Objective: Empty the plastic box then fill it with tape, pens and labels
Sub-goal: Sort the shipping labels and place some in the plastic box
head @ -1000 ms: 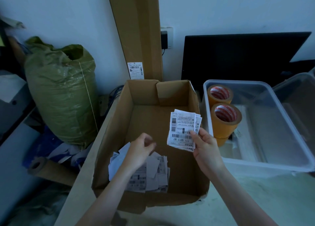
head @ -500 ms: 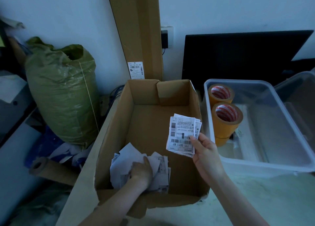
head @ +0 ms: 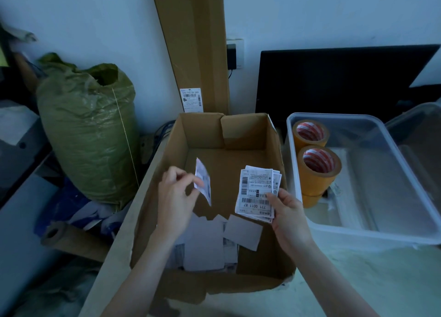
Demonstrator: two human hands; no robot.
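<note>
An open cardboard box (head: 274,149) stands in front of me with several loose white labels (head: 205,240) on its floor at the near end. My left hand (head: 175,197) pinches a single label (head: 202,184) above the box, seen almost edge-on. My right hand (head: 286,211) holds a small stack of printed labels (head: 256,190) fanned upright over the box's right side. To the right sits the clear plastic box (head: 372,230), with two rolls of tan tape (head: 318,167) stacked at its left end.
A green woven sack (head: 88,135) stands left of the cardboard box, with a cardboard tube (head: 71,240) lying below it. A tall flat carton (head: 193,49) leans on the wall behind. A black monitor (head: 334,82) stands behind the plastic box, and a clear lid (head: 420,135) lies at far right.
My left hand dipped into the pile of labels in the cardboard box, then rose with one label pinched. My right hand kept its stack nearly still.
</note>
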